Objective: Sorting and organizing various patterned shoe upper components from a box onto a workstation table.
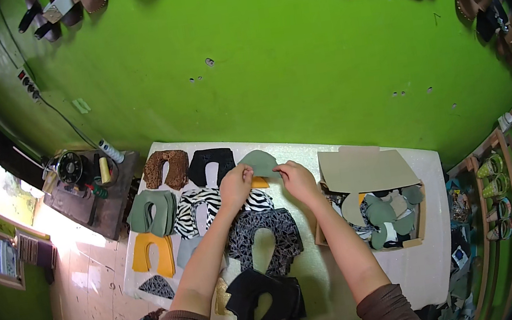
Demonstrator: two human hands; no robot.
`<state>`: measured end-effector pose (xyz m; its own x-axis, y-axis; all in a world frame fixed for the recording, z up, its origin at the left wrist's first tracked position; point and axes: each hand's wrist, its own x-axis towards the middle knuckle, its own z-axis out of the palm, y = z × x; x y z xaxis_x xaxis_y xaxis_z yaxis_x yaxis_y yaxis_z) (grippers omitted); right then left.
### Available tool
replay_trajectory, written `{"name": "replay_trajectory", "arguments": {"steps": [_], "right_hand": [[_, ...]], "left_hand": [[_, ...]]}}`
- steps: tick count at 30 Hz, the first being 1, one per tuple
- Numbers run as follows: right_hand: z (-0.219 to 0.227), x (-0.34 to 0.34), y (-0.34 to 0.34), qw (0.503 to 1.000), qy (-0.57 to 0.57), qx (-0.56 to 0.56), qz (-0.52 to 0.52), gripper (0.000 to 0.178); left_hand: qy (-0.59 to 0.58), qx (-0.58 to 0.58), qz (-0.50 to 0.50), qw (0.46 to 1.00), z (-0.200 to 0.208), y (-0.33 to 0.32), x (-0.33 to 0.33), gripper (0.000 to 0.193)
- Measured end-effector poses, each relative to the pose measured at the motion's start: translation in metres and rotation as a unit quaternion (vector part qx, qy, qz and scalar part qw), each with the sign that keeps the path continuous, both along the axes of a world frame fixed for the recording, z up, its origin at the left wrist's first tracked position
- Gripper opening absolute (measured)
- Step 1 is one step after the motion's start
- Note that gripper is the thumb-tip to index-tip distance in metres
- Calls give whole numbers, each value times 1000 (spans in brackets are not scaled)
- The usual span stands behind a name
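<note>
Over the far middle of the table, my left hand (235,187) and my right hand (297,180) pinch a grey-green curved shoe-upper piece (258,163) by its two lower sides. Under and near it lies a yellow piece (259,182). Left of my hands are a black U-shaped piece (211,160) and a brown leopard-print one (166,170). A zebra-print stack (187,214) lies partly beneath my left forearm. Between my forearms sit a grey-patterned U-shaped stack (283,236) and, nearest me, a black stack (253,307).
An open cardboard box (414,242) of mixed cut pieces stands on the right of the white table (433,272). Green stacked pieces (147,213) and yellow ones (152,254) lie at the left. A sewing machine (72,170) is farther left; a shoe rack (497,194) stands at the right wall.
</note>
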<state>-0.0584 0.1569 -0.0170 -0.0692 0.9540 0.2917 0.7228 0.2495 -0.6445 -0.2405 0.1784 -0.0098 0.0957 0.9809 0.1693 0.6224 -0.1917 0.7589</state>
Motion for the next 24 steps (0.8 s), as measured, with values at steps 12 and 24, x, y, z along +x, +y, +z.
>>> {"name": "replay_trajectory", "arguments": {"steps": [12, 24], "right_hand": [[-45, -25, 62, 991, -116, 22, -57, 20], [-36, -40, 35, 989, -95, 83, -81, 19]], "left_hand": [[120, 107, -26, 987, -61, 76, -16, 7], [137, 162, -11, 977, -57, 49, -13, 22]]}}
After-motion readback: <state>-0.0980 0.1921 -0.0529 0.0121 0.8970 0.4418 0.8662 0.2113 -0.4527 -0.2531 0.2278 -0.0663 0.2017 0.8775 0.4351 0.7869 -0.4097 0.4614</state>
